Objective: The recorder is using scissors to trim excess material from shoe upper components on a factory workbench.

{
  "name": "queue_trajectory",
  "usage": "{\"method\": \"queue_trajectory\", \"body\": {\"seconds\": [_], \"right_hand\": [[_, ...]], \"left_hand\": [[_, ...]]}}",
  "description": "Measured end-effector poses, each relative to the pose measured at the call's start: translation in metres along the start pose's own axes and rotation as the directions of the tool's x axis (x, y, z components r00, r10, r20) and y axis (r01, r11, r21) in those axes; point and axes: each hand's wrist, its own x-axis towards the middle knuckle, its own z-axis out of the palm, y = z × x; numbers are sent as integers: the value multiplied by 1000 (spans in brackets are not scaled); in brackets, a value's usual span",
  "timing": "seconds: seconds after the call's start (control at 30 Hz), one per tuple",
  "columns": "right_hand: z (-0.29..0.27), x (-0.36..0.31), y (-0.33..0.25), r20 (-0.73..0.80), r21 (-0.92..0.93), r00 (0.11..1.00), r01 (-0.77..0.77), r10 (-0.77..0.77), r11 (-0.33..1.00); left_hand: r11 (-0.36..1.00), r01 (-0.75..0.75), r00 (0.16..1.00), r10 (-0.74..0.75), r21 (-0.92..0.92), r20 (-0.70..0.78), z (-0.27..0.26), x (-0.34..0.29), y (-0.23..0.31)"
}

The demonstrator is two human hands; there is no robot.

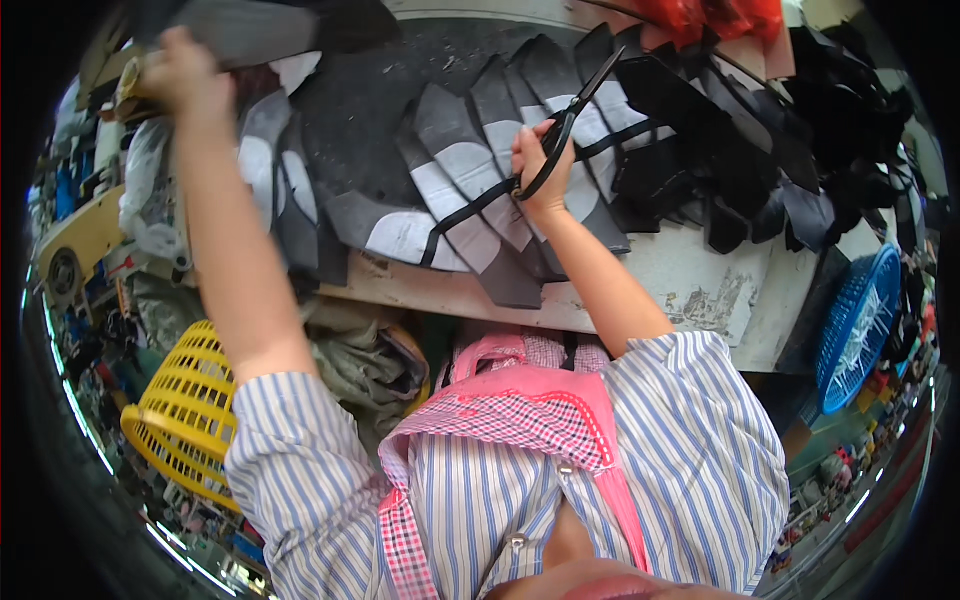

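Your right hand (545, 172) curled round scissors (568, 118), tips pointing away from you, above grey-white pieces (450, 125) on table (690, 285). Your left hand (185, 75) blurry, by dark sheet (255, 32); can't tell how open or if holding.

The left arm (238, 255) stretches forward, left grip (186, 76) blurred, perhaps curled; right grip (545, 168) closed.

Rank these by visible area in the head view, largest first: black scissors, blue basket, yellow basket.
1. Yellow basket, though the sleeve hides part of it
2. Blue basket
3. Black scissors, long but thin

This is apparent size only; true sizes may differ.
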Motion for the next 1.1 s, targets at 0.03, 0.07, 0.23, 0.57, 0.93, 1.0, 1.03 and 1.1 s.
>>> {"method": "queue_trajectory", "body": {"seconds": [0.03, 0.07, 0.23, 0.57, 0.93, 1.0, 1.03, 1.1], "right_hand": [[-3, 2, 3, -13, -55, 998, 65, -66, 996], [-5, 3, 1, -32, -34, 999, 39, -40, 999], [-18, 7, -12, 43, 9, 999, -8, 8, 1000], [-7, -47, -66, 456, -54, 885, -75, 91, 996], [-57, -160, -34, 477, -581, 465, -470, 746, 664], [-50, -162, -24, 484, -592, 497, -421, 720, 688], [-47, -161, -19, 492, -605, 527, -366, 693, 707], [-43, -161, -11, 494, -580, 539, -379, 682, 721]], "left_hand": [[993, -63, 990, 75, 100, -117, -13, -1, 42], [990, -119, 992, 114, 75, 62, -40, 11, 63], [809, -195, 769, -225, 554, 599, -132, 21, 38], [907, -288, 761, 22, 308, 648, -169, -194, -57], [960, -95, 866, -51, 265, 498, -116, -291, -51], [894, -372, 805, 176, 251, 566, -122, -283, -53], [893, -358, 809, 151, 272, 568, -124, -283, -51], [891, -352, 821, 146, 288, 552, -125, -281, -54]]}}
